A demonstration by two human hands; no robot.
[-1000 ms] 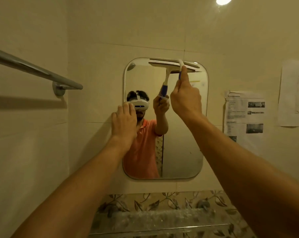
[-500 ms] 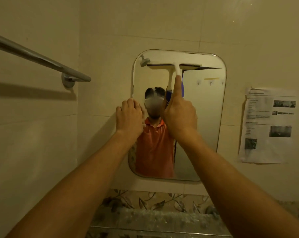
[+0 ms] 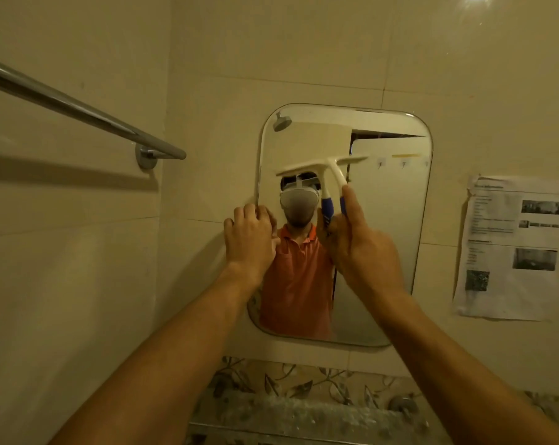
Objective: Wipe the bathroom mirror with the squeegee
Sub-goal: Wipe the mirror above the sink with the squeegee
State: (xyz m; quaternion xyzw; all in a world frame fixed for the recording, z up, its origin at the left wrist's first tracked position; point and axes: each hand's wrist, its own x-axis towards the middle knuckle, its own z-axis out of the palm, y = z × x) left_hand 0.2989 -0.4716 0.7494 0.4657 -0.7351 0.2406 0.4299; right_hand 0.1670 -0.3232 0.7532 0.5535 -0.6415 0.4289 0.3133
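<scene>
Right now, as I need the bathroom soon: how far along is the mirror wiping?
Early. Done, apparently: only the strip above the white, blue-handled squeegee, about a quarter down the rounded wall mirror. In hand: the right hand grips its handle, blade on glass; the left hand holds the mirror's left edge. Left: everything below.

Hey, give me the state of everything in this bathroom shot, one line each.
mirror: mounted, upright
squeegee: blade tilted against mirror's upper half
right hand: grips squeegee handle, index finger extended
left hand: grips mirror's left edge
towel bar: mounted, nothing hanging where visible
paper notice: stuck up, wrinkled
</scene>
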